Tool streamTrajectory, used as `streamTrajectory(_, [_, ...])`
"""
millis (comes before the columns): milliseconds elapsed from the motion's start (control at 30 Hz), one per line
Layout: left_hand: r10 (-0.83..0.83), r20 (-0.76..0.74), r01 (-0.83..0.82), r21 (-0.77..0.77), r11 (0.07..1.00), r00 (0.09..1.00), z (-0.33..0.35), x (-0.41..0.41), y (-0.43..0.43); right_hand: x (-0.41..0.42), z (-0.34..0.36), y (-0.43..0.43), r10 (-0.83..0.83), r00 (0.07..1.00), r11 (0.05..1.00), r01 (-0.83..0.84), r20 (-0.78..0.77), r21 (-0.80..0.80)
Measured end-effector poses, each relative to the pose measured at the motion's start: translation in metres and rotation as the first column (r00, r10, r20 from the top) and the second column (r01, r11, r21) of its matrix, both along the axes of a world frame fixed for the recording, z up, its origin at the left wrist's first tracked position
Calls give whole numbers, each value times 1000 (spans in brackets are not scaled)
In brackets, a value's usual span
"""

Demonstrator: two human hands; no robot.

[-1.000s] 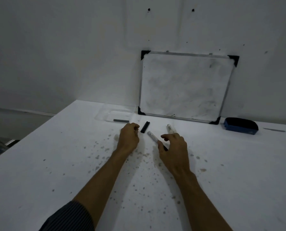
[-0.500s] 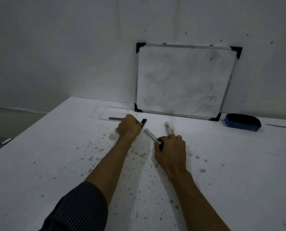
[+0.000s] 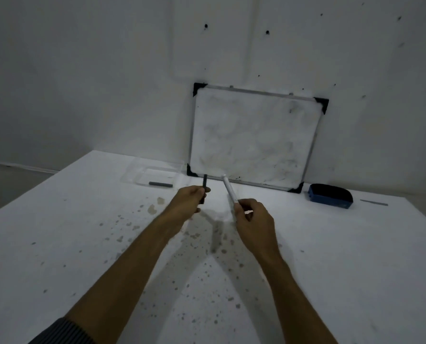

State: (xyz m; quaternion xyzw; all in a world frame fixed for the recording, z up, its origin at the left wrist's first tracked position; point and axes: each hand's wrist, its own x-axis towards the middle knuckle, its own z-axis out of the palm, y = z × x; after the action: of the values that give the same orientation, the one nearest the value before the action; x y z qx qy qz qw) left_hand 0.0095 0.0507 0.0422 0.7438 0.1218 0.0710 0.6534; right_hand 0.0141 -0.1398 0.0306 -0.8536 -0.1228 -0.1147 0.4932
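Observation:
My left hand [image 3: 188, 202] grips a short black marker cap [image 3: 205, 181] that sticks up past the fingers. In my right hand [image 3: 252, 220] I hold a white marker [image 3: 229, 188] by its lower end, its tip pointing up and away toward the whiteboard. Both hands are lifted a little above the white table [image 3: 82, 232]. The smudged whiteboard [image 3: 254, 137], framed in metal with black corners, leans against the wall just behind the hands.
A clear plastic tray [image 3: 154, 175] lies at the back left, with a dark grey stick [image 3: 161, 184] at its front edge. A blue eraser [image 3: 330, 195] sits at the back right, a thin grey strip [image 3: 373, 202] beyond it. Dark spots speckle the table.
Both hands closed on things lying on the table and lifted them: the left took the black cap, the right took the white marker. The second white marker is no longer visible.

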Motion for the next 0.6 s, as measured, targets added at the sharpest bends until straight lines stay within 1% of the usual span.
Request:
streamTrajectory(33, [-8, 14, 8, 42, 999, 1000, 0, -3, -8, 0, 1, -9, 8, 1000, 1000, -8, -2, -15])
streamTrajectory(67, [-20, 29, 18, 53, 998, 999, 0, -6, -16, 0, 0, -19, 9, 1000, 999, -9, -6, -33])
streamTrajectory(133, [-32, 65, 32, 7, 999, 997, -1, -8, -31, 2, -2, -34, -5, 1000, 998, 5, -1, -61])
streamTrajectory(200, [-9, 103, 12, -29, 1000, 995, -7, -8, -43, 2, -7, -43, -33, 999, 997, 35, 22, -65])
streamTrajectory(267, [15, 162, -17, 10, 1000, 987, -20, -6, -52, 2, -15, -47, -68, 996, 997, 69, 58, -15])
streamTrajectory(333, [49, 216, -57, 30, 998, 975, -30, -5, -55, 1, -23, -50, -101, 992, 993, 96, 75, 71])
streamTrajectory(400, [80, 257, -74, -33, 997, 963, -36, -2, -51, 1, -28, -50, -83, 996, 991, 78, 42, 105])
streamTrajectory(500, [74, 241, -57, -75, 996, 968, -41, 3, -49, 7, -33, -51, -32, 999, 994, 34, -15, 100])
streamTrajectory(600, [90, 204, -63, -138, 988, 975, -41, 4, -51, 11, -35, -53, -21, 999, 994, 24, -29, 105])
